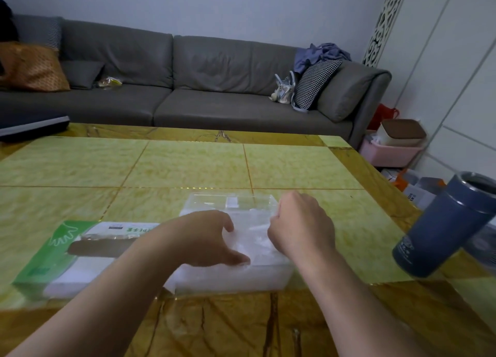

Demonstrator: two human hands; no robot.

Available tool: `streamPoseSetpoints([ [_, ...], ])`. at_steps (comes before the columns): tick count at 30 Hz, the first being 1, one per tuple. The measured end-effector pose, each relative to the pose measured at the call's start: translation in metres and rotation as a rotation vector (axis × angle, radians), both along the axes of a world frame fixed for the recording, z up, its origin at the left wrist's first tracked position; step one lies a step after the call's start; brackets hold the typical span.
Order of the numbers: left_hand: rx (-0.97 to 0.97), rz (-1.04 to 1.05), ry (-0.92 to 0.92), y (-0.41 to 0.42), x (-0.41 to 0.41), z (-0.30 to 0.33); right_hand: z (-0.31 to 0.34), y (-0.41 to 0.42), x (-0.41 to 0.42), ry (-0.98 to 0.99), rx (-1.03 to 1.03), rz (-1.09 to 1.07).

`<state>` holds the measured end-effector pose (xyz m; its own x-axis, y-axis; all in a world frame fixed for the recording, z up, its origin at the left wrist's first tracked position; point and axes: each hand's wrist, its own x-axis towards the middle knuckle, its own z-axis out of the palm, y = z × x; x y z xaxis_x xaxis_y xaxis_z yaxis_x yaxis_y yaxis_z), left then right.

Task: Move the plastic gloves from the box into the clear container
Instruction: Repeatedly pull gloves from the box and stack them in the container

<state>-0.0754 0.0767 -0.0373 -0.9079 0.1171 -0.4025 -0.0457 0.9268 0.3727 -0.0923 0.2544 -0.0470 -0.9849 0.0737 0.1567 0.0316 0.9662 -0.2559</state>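
Left hand [206, 238] and right hand [300, 225], grip pressing the white plastic gloves [252, 238] in the clear rectangular container [233, 279]; green-white cardboard box [53, 262] left of them.

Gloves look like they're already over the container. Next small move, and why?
Probably press the stack down and tuck its edges in. The plastic gloves sit in the clear container, seemingly bulging above its rim, with the left hand resting on them and the right hand at their right edge. The box slot looks dark, apparently emptied.

Two hands [204, 238], one box [80, 254], one clear container [233, 276], one tumbler [445, 222]
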Motion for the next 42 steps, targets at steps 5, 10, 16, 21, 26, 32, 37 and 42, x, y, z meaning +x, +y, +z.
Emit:
streamPoseSetpoints([
  [5,-0.126,-0.013,0.056,0.013,-0.003,-0.005,0.005,-0.005,0.006,-0.008,0.017,0.023],
  [10,-0.201,-0.057,0.114,0.018,-0.005,-0.008,0.019,-0.018,0.019,0.074,-0.12,0.339],
  [16,-0.139,-0.094,0.164,0.008,-0.003,-0.01,0.008,-0.017,0.017,-0.375,-0.103,0.382],
  [21,-0.014,-0.07,0.114,-0.011,0.004,0.003,0.007,-0.012,0.008,-0.468,-0.004,0.404],
  [26,-0.084,-0.072,0.13,-0.017,0.013,0.013,0.007,-0.015,0.0,-0.528,0.024,0.378],
  [32,-0.058,-0.011,0.448,0.026,0.037,0.023,0.011,-0.025,-0.01,-0.625,0.136,0.434],
  [37,-0.185,0.087,0.19,0.036,0.034,-0.001,0.009,-0.026,-0.005,-0.589,0.147,0.395],
  [42,-0.197,0.182,0.081,0.028,0.022,-0.012,0.01,-0.025,-0.001,-0.581,0.132,0.395],
])
